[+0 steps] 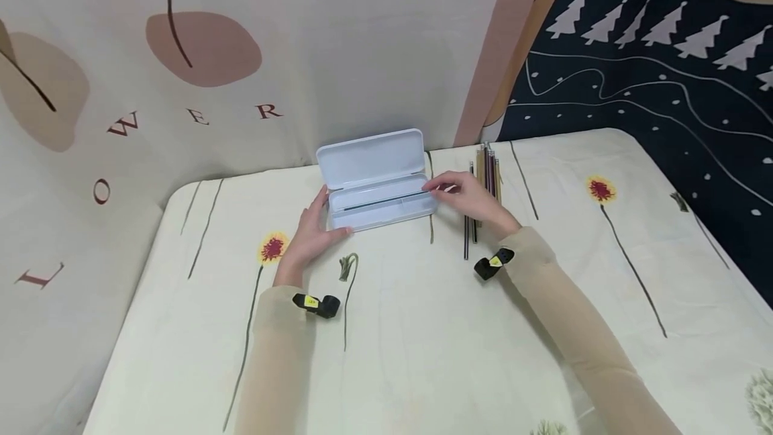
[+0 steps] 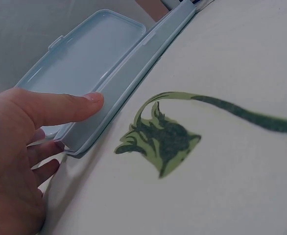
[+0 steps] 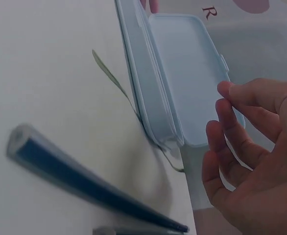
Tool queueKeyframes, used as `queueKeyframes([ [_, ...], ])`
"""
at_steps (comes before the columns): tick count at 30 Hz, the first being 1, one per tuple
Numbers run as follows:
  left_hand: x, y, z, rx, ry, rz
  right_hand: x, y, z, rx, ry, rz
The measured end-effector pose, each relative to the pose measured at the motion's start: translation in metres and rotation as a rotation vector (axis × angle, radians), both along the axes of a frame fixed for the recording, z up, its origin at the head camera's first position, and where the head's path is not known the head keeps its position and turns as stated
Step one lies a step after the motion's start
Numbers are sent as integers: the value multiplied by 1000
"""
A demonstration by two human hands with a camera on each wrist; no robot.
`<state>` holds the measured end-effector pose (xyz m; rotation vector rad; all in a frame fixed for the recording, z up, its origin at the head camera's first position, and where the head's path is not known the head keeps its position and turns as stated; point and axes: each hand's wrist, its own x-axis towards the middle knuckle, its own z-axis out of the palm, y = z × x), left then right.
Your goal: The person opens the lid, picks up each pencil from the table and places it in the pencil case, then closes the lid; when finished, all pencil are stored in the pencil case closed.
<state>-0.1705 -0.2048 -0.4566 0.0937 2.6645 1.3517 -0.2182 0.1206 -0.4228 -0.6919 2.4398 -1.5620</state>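
A light blue pencil case (image 1: 377, 219) lies on the cloth with its lid (image 1: 371, 158) raised. Inside it rests a dark, thin pencil (image 1: 371, 204), lengthwise. My left hand (image 1: 311, 233) grips the case's left end, the thumb along the front wall and the other fingers round the end, as the left wrist view shows. Over the right end hovers my right hand (image 1: 465, 195), its fingers loosely bent. In the right wrist view the thumb and index fingertips (image 3: 225, 89) come close together, and nothing shows between them.
Several pencils (image 1: 488, 173) lie in a bunch right of the case, partly beneath the right forearm. In the right wrist view, a dark blue pencil (image 3: 84, 174) is near the camera. A patterned cloth (image 1: 398, 327) covers the table; a printed curtain (image 1: 386, 52) hangs behind.
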Motion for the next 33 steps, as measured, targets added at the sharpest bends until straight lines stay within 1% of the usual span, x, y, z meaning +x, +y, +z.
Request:
queueKeyframes([
  [1,0,0,0,-1,1,1,2,2,2,-2,-6,-5],
  [5,0,-1,-1,-3,2,4,15,6,21,31,-13,-23],
  [6,0,-1,-1,-3,-1,6,16,9,21,43,-16,-32],
  [8,0,-1,-2,1,-5,8,16,15,18,64,-33,-55],
  [12,0,-1,-2,6,-13,12,10,31,-3,82,-93,-128],
  [16,0,-1,-2,5,-4,7,12,42,-7,88,-137,-182],
  [23,0,-1,-2,-1,11,-2,15,59,-10,65,-139,-240],
  [29,0,-1,-2,-1,10,-4,17,72,-14,48,-165,-327],
  [33,-1,-1,-2,-6,10,-3,18,80,-17,40,-178,-364],
])
